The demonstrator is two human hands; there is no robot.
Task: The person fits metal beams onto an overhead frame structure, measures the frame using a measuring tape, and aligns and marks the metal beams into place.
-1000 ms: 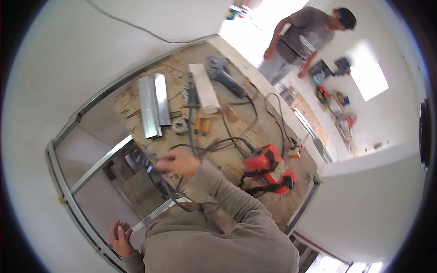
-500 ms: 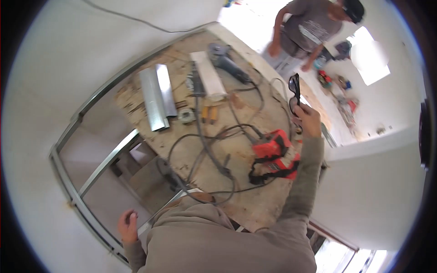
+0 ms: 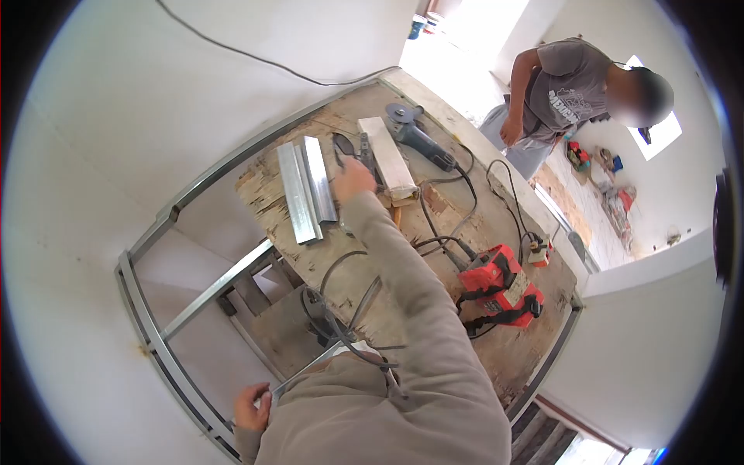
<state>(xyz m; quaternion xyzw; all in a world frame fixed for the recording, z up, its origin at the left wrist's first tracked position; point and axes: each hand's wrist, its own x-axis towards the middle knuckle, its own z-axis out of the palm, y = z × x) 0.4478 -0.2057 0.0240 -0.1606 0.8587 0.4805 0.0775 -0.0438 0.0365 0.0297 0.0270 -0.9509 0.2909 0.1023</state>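
My right hand (image 3: 354, 178) reaches over the wooden board (image 3: 333, 261), its fingers closed on dark glasses (image 3: 343, 144). It is between two metal profiles (image 3: 298, 194) on its left and a pale wooden block (image 3: 387, 160) on its right. A dark tool beside the block is partly hidden by the hand. My left hand (image 3: 253, 407) hangs low at the left, near the metal frame, fingers loosely curled and apart, with nothing visible in it.
An angle grinder (image 3: 422, 141) lies beyond the block. A red device (image 3: 504, 288) with black straps sits at the right of the board. Cables (image 3: 355, 307) loop across the board and over its near edge. A co-worker (image 3: 570, 93) stands beyond the far right edge.
My right hand has carried the glasses from the right side to the upper left of the board, beside the profiles. My left hand stays low. The co-worker appears farther right, leaning forward.
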